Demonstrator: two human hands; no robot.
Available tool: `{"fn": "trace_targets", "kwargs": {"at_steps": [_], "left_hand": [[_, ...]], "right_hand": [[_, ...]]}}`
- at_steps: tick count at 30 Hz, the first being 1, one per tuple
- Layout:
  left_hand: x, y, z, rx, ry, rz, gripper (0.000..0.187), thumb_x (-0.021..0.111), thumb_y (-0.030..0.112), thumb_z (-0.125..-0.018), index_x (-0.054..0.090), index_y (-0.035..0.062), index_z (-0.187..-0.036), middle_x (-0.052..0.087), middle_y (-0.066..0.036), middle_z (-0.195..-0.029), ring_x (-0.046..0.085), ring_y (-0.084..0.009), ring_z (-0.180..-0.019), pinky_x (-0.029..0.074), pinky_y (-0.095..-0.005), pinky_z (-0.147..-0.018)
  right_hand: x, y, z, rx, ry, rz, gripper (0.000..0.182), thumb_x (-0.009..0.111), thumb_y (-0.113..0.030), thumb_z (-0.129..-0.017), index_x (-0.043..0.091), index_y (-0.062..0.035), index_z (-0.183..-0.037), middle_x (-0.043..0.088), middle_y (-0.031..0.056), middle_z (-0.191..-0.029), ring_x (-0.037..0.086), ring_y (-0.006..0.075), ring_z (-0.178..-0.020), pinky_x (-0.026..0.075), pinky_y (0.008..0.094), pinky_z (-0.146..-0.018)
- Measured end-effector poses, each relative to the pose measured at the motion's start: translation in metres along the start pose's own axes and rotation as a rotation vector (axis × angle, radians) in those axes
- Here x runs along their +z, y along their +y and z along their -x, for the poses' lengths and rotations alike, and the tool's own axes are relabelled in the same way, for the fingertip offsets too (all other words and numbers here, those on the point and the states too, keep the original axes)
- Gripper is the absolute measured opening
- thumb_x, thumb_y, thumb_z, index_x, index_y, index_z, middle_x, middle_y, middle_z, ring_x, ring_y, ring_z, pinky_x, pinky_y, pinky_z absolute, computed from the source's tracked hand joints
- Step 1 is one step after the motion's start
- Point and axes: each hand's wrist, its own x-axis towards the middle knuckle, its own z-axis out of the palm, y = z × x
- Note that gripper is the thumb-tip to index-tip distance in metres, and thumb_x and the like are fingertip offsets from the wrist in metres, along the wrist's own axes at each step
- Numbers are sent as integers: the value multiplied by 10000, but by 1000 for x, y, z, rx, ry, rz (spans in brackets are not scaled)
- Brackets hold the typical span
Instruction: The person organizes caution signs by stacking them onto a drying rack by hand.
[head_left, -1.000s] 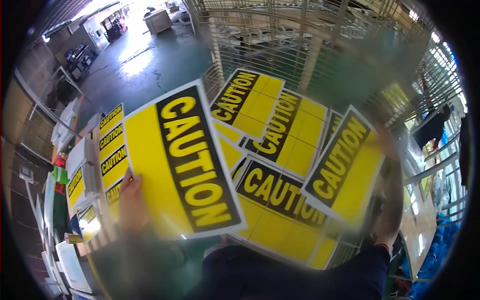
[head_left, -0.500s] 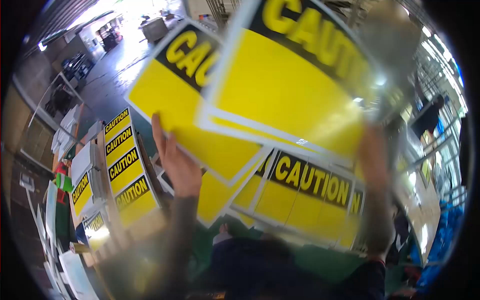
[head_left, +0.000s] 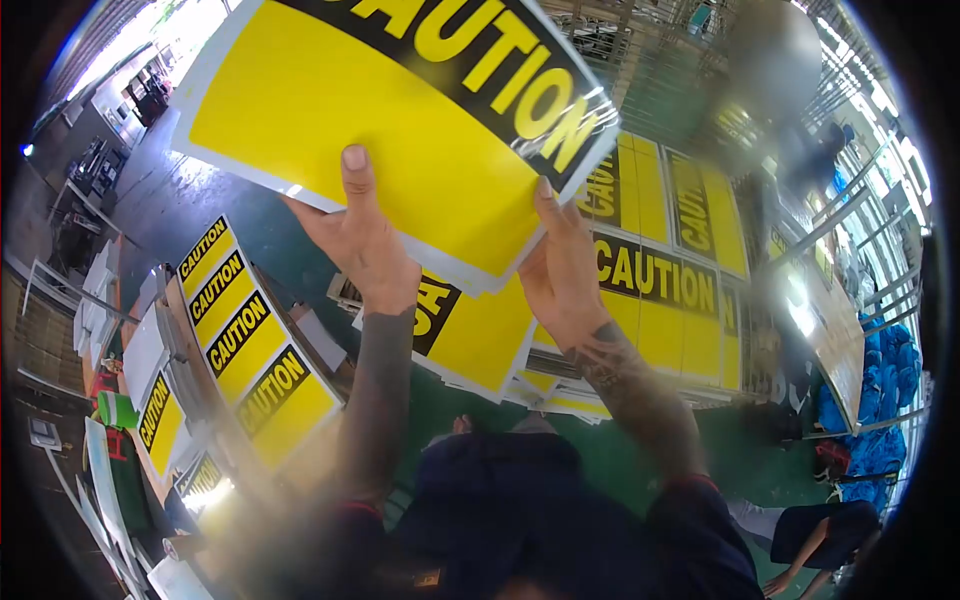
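Both hands hold up a yellow caution sign (head_left: 330, 110) with a black band, tilted in front of me. My left hand (head_left: 365, 235) grips its lower edge, thumb on the printed face and fingers behind. At the lower right corner, my right hand (head_left: 562, 265) pinches the sign with its thumb on the front. Below the held sign lie loose caution signs (head_left: 480, 335), partly hidden by it. To the right, more caution signs (head_left: 655, 285) lie in a stack of sheets.
A long strip of caution signs (head_left: 240, 320) lies at the left, beside white panels (head_left: 150, 345). Blue bundles (head_left: 880, 380) and a metal-framed table (head_left: 825, 340) stand at the right. Part of another person (head_left: 825, 530) shows at the lower right.
My hands have come closer together, my right hand moving left. The two separate signs held up earlier now appear as one overlapping bundle. The view has shifted to the right.
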Motion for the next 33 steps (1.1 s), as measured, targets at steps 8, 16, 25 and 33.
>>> {"fn": "trace_targets", "kwargs": {"at_steps": [8,16,25,33], "left_hand": [[-102,95,13,-399,-73,396,1124,245,932,-917,159,142,-1712,326,-233,-1687,561,-409,-1382,513,-558,-1076],[-135,64,143,-568,-200,-599,767,693,260,-1025,317,7,-1644,509,-143,-1394,629,-202,-1118,568,-315,-881],[-117,-3,188,-657,237,-253,472,596,101,-1083,444,68,-1529,575,-93,-1464,567,-189,-1325,505,-357,-1058],[-65,54,173,-379,39,-606,595,610,71,-1037,371,-15,-1576,525,-136,-1510,508,-228,-1364,382,-370,-1156]], "right_hand": [[-49,-90,-89,122,-229,844,537,716,-223,-1023,558,-7,-1488,707,108,-1246,686,194,-1120,561,323,-960],[-105,-36,-188,217,-656,1495,682,854,-293,-884,608,-1,-1450,708,172,-1245,685,233,-1101,543,376,-947],[-116,0,-168,-53,-778,2008,676,820,-487,-873,639,-53,-1359,607,206,-1264,574,426,-1205,485,488,-1035],[-125,-12,-200,-276,-840,1485,1056,884,-520,-824,372,32,-1566,495,264,-1516,504,365,-1412,430,484,-1157]]}}
